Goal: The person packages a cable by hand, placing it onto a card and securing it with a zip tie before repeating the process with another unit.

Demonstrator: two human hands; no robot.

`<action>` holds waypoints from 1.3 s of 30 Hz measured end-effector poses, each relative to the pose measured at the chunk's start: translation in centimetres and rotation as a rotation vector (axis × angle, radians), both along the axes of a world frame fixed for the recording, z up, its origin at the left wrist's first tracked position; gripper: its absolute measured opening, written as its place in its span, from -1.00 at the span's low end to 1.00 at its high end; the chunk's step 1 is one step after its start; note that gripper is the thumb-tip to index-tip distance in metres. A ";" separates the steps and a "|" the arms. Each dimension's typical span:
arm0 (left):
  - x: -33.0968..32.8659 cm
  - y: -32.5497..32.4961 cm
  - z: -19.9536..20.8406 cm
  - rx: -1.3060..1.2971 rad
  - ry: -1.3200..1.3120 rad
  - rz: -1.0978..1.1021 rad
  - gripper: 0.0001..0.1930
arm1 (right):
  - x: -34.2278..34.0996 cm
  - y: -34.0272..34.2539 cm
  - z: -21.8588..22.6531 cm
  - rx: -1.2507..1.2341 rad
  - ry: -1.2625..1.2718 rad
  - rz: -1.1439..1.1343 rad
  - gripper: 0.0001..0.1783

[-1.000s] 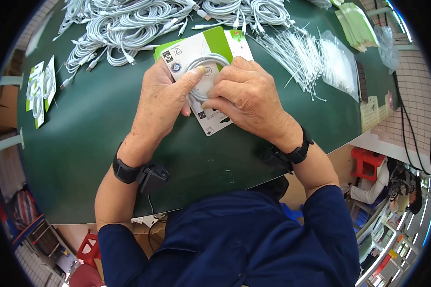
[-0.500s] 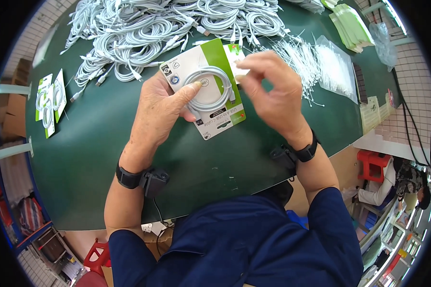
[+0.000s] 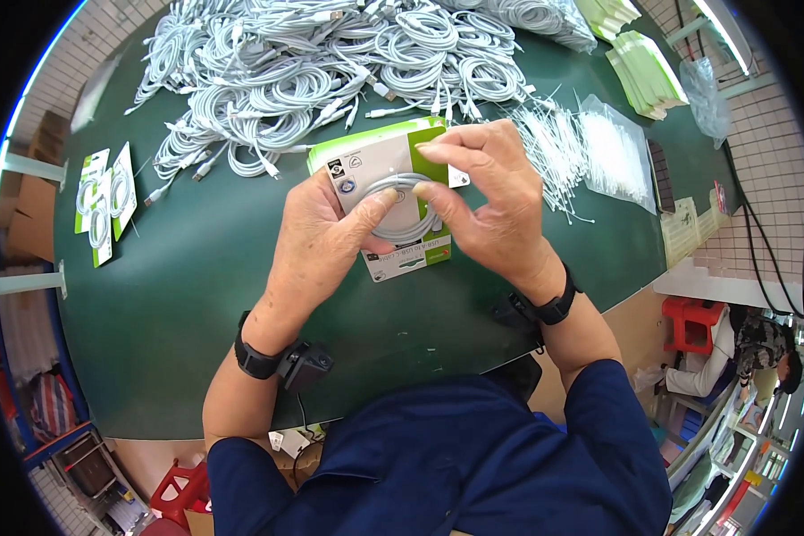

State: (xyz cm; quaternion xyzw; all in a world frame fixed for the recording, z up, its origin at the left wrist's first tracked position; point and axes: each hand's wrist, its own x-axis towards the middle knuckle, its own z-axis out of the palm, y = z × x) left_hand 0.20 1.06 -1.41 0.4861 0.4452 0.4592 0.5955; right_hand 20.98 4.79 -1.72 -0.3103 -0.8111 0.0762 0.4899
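Observation:
My left hand (image 3: 308,237) pinches a white and green packaging card (image 3: 381,167) near its left edge, thumb in front. A coiled grey-white cable (image 3: 411,236) lies against the card's face, pressed by that thumb. My right hand (image 3: 500,210) is at the card's right side, thumb tip at the coil and index finger over the green strip, with a gap between them. No separate item shows between these fingers. Behind the held card lie more green and white cards (image 3: 330,154), partly hidden.
A large heap of coiled cables (image 3: 286,89) covers the far side of the green table (image 3: 196,357). White cable ties (image 3: 549,147) and a clear bag of ties (image 3: 616,152) lie at right, beyond them stacked green cards (image 3: 645,76). Carded cables (image 3: 103,201) lie at left.
My right thumb and index finger, close together beyond the card's right edge before, are now spread over its face. The card has turned more upright and sits lower.

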 end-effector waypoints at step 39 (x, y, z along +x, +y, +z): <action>0.2 0.1 0.0 0.018 0.030 0.014 -0.69 | -1.5 -0.4 -0.5 -0.013 -0.065 -0.027 -0.65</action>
